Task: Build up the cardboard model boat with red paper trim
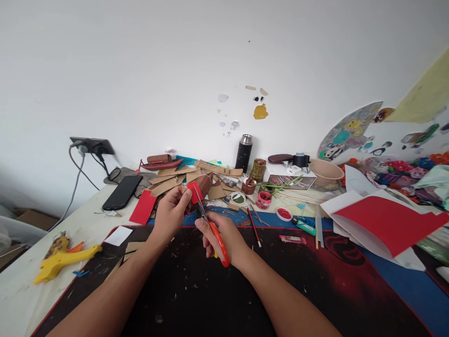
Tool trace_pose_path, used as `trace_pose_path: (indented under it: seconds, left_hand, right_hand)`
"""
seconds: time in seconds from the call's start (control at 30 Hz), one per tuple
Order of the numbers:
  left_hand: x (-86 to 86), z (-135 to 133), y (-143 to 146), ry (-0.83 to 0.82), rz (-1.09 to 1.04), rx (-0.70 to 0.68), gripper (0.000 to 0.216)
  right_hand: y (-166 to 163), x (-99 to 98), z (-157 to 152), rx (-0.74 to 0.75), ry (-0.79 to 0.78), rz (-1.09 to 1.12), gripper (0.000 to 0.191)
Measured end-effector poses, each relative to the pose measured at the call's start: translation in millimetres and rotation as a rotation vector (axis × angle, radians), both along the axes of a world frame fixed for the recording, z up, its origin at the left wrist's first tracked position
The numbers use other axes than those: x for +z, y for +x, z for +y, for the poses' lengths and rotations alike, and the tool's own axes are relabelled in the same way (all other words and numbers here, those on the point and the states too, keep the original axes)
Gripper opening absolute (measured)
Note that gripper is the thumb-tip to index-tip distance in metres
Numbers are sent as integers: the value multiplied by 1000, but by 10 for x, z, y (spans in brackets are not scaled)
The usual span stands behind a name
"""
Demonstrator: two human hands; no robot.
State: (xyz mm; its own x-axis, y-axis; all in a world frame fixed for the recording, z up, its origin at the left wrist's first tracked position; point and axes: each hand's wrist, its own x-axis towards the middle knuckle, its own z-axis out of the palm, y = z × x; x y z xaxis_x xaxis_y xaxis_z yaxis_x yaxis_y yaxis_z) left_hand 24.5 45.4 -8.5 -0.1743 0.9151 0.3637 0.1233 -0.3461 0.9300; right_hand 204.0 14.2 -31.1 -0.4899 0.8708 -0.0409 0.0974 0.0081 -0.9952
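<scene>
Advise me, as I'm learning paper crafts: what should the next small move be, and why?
Probably one short, careful snip with the orange-handled metal scissors into the small red paper piece: the left hand pinches the paper, and the right hand grips the scissors, their blades overlapping it in this view.

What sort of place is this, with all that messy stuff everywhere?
It looks like a craft desk, though I can't tell whose. The clues are the yellow hot glue gun, the cardboard scraps and the scissors in the right hand.
</scene>
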Motion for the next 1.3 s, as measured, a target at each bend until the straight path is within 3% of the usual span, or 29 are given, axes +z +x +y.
trace_pose_path:
  seconds: [1.3]
  left_hand:
    - [-40,28,5,-32,-60,-12,41]
  right_hand:
    - [-2,72,-34,-47,-27,-20,59]
